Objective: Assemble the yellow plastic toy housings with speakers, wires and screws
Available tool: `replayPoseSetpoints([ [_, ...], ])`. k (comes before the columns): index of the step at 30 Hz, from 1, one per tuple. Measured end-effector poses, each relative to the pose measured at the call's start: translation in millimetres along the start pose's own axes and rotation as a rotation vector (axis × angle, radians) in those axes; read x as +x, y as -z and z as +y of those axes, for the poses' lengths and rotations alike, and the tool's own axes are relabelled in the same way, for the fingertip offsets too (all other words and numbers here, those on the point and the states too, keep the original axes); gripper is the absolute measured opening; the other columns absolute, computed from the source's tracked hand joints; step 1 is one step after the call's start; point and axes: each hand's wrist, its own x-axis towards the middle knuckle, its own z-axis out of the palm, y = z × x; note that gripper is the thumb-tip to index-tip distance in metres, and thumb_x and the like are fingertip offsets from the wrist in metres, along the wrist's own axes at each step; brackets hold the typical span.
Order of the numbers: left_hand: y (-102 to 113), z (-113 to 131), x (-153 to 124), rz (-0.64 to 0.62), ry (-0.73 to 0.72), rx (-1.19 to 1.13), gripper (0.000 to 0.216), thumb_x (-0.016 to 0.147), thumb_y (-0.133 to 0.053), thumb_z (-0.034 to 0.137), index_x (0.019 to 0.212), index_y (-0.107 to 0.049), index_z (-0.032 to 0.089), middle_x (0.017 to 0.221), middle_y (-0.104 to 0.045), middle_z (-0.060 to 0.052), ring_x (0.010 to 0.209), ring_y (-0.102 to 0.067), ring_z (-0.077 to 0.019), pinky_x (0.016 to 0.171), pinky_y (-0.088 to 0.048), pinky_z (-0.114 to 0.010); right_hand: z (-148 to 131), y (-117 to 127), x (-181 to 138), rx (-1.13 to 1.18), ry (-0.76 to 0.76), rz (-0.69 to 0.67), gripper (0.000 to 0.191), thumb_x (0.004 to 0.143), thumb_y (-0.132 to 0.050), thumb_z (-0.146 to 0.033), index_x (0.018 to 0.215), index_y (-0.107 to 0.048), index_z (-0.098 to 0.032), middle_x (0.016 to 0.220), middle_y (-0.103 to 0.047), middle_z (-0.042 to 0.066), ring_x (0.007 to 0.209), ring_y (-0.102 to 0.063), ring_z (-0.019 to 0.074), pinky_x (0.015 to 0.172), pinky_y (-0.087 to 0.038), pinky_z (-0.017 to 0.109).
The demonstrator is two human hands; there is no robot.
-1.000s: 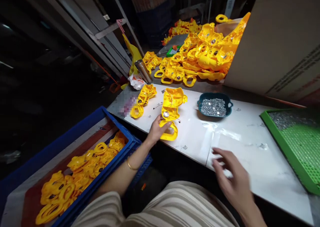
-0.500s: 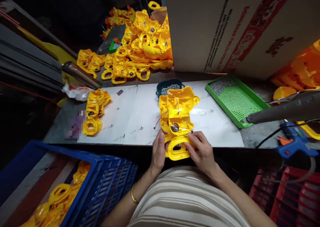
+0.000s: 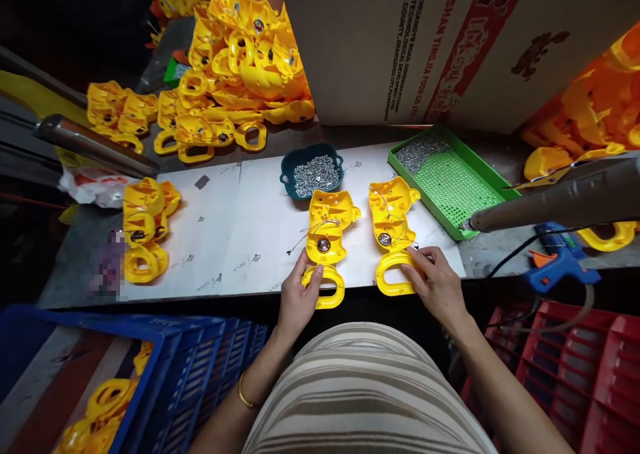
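Two yellow plastic toy shells lie side by side at the front of the white-covered bench, hollow sides up. My left hand grips the ring-shaped handle of the left shell, which holds a round metal speaker and a thin wire. My right hand is closed on the handle of the right shell, also fitted with a round speaker and wires. A gap of white sheet separates the two shells. Just behind the left one sits a dark green basket full of small metal screws.
A green perforated tray with screws stands at the right, beside a grey bar and a blue glue gun. More yellow shells lie left and pile up behind. A large carton stands at the back; blue crate lower left, red crate lower right.
The shells, stacked together half a second ago, are now apart: the right hand has moved its shell rightward, the left hand its own slightly left. The screw basket shows more fully. The view has shifted right.
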Motion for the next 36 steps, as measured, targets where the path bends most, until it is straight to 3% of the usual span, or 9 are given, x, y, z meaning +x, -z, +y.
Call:
replayPoseSetpoints([
  [7, -10.1, 1.1, 13.4, -0.024, -0.112, 0.284, 0.068, 0.091, -0.050, 0.040, 0.152, -0.025, 0.020, 0.091, -0.063, -0.002, 0.081, -0.063, -0.0174, 0.080, -0.050, -0.031, 0.3, 4.0, 0.7, 0.038, -0.032, 0.000, 0.038, 0.088, -0.058, -0.045, 0.117, -0.066, -0.022, 0.100, -0.060, 0.008, 0.076, -0.063, 0.0167, 0.054, -0.050, 0.026],
  [10, -3.5, -0.3, 14.3, 0.024, -0.193, 0.416, 0.068, 0.090, -0.054, 0.041, 0.150, -0.029, 0.021, 0.108, -0.063, -0.008, 0.094, -0.061, -0.0214, 0.085, -0.050, -0.036, -2.8, 13.7, 6.5, 0.136, -0.065, 0.138, 0.026, 0.090, -0.056, -0.038, 0.103, -0.070, -0.020, 0.089, -0.059, 0.005, 0.056, -0.052, 0.0095, 0.052, -0.047, 0.025],
  [13, 0.6, 2.6, 14.0, 0.132, -0.408, 0.550, 0.060, 0.088, -0.058, 0.040, 0.142, -0.044, 0.017, 0.128, -0.055, -0.016, 0.115, -0.052, -0.0287, 0.098, -0.044, -0.045, -6.6, 20.0, 18.3, 0.147, -0.060, 0.267, 0.022, 0.092, -0.053, -0.030, 0.098, -0.071, -0.019, 0.085, -0.057, 0.005, 0.055, -0.048, 0.0089, 0.053, -0.046, 0.024],
  [15, -2.8, 9.7, 14.9, 0.166, -0.539, 0.577, 0.049, 0.088, -0.060, 0.037, 0.133, -0.053, 0.018, 0.132, -0.052, -0.017, 0.121, -0.046, -0.0303, 0.103, -0.040, -0.046, -9.5, 20.1, 27.6, 0.122, -0.061, 0.233, 0.024, 0.092, -0.052, -0.031, 0.101, -0.071, -0.018, 0.091, -0.056, 0.007, 0.059, -0.051, 0.0099, 0.054, -0.046, 0.025],
  [20, -30.0, 37.8, 23.4, 0.109, -0.716, 0.547, 0.029, 0.088, -0.062, 0.031, 0.115, -0.066, 0.021, 0.129, -0.053, -0.013, 0.120, -0.046, -0.0280, 0.103, -0.041, -0.045, -14.2, 13.4, 43.4, 0.015, -0.111, 0.057, 0.028, 0.088, -0.058, -0.040, 0.101, -0.071, -0.019, 0.098, -0.055, 0.008, 0.065, -0.055, 0.0125, 0.052, -0.044, 0.027],
  [27, -58.8, 58.5, 36.5, -0.043, -0.754, 0.551, 0.025, 0.089, -0.061, 0.032, 0.111, -0.068, 0.022, 0.131, -0.055, -0.011, 0.118, -0.044, -0.0284, 0.100, -0.041, -0.045, -9.7, 13.4, 52.6, 0.180, -0.111, 0.015, 0.019, 0.086, -0.060, -0.033, 0.087, -0.072, -0.018, 0.094, -0.053, 0.008, 0.078, -0.057, 0.0166, 0.062, -0.050, 0.029],
  [36, -68.2, 77.0, 46.7, -0.089, -0.772, 0.520, 0.030, 0.088, -0.063, 0.041, 0.105, -0.073, 0.018, 0.103, -0.066, -0.010, 0.096, -0.049, -0.0252, 0.085, -0.043, -0.040, -16.5, 26.7, 69.7, 0.448, -0.075, -0.067, 0.013, 0.088, -0.056, -0.029, 0.086, -0.063, -0.018, 0.082, -0.066, 0.003, 0.063, -0.055, 0.0116, 0.059, -0.044, 0.025],
])
